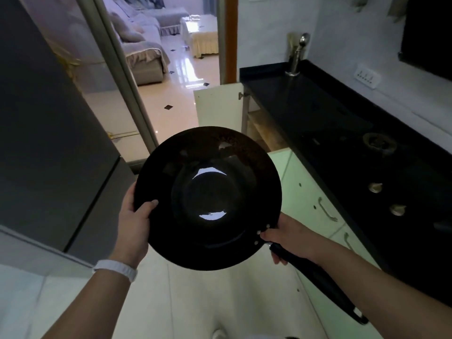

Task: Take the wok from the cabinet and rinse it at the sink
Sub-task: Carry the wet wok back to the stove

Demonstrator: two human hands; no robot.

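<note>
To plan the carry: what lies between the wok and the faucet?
In the head view, the open cabinet, its white door swung out, and a stretch of black countertop lie between the wok and the faucet.

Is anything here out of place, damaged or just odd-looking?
The white cabinet door under the far end of the counter stands open. The wok, held in the left hand and right hand, shows a dull brownish speckled patch near its far rim; rust or residue, I cannot tell.
</note>
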